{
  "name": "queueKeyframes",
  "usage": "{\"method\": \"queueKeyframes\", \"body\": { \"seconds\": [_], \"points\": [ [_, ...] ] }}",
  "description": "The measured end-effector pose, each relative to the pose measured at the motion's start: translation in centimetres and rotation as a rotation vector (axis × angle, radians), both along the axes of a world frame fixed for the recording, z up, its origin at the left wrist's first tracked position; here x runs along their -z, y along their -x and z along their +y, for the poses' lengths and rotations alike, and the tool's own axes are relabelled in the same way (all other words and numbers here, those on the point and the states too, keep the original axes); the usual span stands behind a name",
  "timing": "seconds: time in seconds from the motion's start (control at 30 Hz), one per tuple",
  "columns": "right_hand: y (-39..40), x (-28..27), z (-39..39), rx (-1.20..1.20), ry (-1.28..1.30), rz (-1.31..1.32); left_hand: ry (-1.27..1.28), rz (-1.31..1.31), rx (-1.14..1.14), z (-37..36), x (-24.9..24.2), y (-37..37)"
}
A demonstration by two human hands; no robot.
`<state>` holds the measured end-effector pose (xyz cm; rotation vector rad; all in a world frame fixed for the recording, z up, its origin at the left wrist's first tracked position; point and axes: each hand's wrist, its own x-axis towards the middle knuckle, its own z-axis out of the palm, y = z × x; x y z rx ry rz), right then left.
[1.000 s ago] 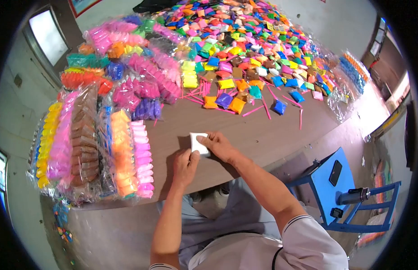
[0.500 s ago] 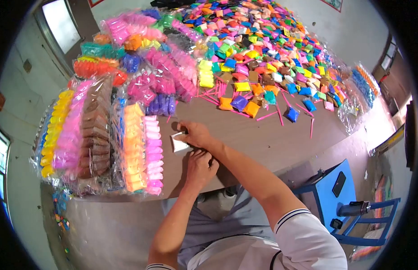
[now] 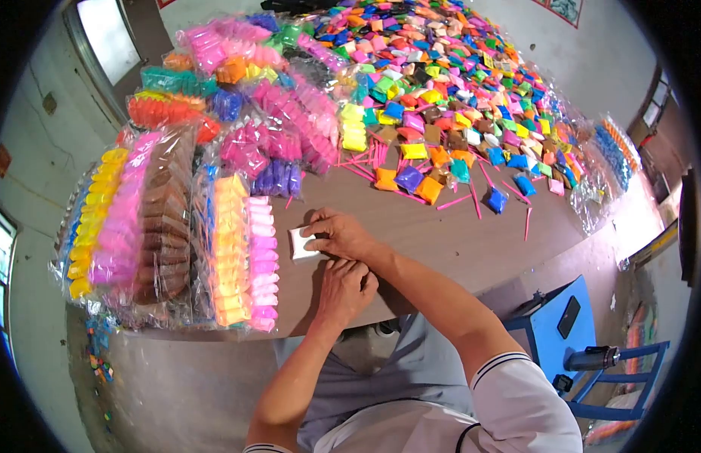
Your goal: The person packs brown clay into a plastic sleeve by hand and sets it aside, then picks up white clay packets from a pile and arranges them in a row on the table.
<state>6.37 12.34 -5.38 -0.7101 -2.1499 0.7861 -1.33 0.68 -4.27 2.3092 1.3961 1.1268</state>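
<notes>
A small white packet (image 3: 302, 243) lies flat on the brown table (image 3: 441, 234), just right of the stacked bags. My right hand (image 3: 341, 234) rests on its right side, fingers pressing it onto the table. My left hand (image 3: 347, 290) sits just below the right hand, fingers curled in, off the packet; I cannot see anything in it. Orange, purple and blue packets (image 3: 411, 180) lie a short way beyond the hands.
Clear bags of stacked coloured packets (image 3: 177, 226) fill the table's left side. A large heap of loose coloured packets (image 3: 456, 83) and pink sticks (image 3: 471, 198) covers the far half. A blue stool (image 3: 562, 332) with a phone and a dark bottle stands at the right.
The white packet has gone left toward the stacked bags under my right hand. My left hand let go of it and drew back below the right hand with its fingers curled.
</notes>
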Motion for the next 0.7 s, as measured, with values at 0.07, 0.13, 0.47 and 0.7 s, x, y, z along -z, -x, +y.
{"method": "queueKeyframes", "body": {
  "seconds": [0.07,0.13,0.47,0.7],
  "points": [
    [0.3,-0.1,0.4,-0.015,-0.027,-0.03,0.005,0.009,0.002,0.0,0.1,0.0],
    [0.6,-0.3,0.6,-0.011,-0.05,-0.094,0.012,0.025,0.005,0.1,0.1,0.1],
    [1.7,1.0,1.4,-0.028,-0.102,-0.171,-0.096,0.076,-0.035,0.2,0.2,-0.3],
    [0.8,1.0,2.1,-0.031,0.367,0.32,-0.066,0.234,-0.041,-0.1,0.9,-0.8]
  ]
}}
